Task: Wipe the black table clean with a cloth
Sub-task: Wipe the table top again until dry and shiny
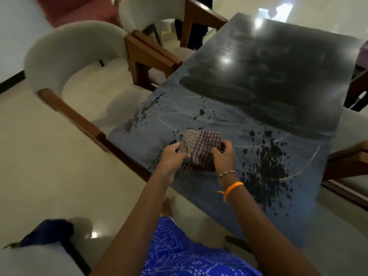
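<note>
Both hands' fingers (pixel 184 155) pinching checked woven cloth (pixel 201 148), glossy black table (pixel 268 72) seemingly dusty

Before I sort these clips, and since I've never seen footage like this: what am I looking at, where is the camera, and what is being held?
There is no machine here. The single picture comes from a camera worn on a person's head, looking down at their own bare arms. Both the left hand and the right hand grip a folded checked cloth above the near part of a black table. The near half looks dusty and grey with dark splatter marks; the far half looks darker and shinier. White cushioned chairs with wooden frames stand around it.
</note>
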The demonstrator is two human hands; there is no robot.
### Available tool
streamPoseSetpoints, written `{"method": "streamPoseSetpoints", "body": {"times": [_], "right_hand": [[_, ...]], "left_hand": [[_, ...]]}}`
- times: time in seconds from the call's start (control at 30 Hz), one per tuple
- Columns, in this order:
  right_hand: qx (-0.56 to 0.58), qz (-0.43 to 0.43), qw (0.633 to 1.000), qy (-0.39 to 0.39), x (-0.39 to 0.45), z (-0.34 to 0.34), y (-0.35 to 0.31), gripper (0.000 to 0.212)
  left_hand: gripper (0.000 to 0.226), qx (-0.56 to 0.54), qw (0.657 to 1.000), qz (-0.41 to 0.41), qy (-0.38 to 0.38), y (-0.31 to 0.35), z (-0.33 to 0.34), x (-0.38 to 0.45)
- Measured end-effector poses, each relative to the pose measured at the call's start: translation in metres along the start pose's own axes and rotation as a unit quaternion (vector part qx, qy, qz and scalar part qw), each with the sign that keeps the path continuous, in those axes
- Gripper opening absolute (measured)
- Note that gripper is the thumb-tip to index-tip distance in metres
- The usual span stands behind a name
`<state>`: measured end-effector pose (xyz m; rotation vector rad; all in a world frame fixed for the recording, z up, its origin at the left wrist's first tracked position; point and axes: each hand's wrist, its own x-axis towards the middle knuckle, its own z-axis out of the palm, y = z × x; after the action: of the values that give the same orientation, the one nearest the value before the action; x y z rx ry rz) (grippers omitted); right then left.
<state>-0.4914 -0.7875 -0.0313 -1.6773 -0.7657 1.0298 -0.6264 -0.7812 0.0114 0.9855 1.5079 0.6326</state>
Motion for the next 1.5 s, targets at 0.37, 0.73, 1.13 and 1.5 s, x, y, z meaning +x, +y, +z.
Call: {"method": "streamPoseSetpoints", "body": {"times": [0.37, 0.73, 1.13, 1.5], "right_hand": [[-0.066, 0.008, 0.974, 0.219, 0.205, 0.046, -0.064, 0.036], [-0.559, -0.023, 0.824, 0.091, 0.331, 0.126, -0.049, 0.079], [-0.59, -0.204, 0.775, -0.099, 0.372, 0.27, -0.085, 0.057], [-0.585, -0.096, 0.804, 0.036, 0.334, 0.09, -0.039, 0.07]], "left_hand": [[0.062, 0.078, 0.977, 0.106, -0.17, 0.126, 0.015, 0.214], [0.062, 0.329, 0.921, 0.206, -0.038, 0.115, -0.033, 0.338], [0.073, 0.374, 0.915, 0.146, 0.034, 0.095, -0.082, 0.345], [0.067, 0.458, 0.838, 0.277, -0.105, 0.101, -0.033, 0.305]]}}
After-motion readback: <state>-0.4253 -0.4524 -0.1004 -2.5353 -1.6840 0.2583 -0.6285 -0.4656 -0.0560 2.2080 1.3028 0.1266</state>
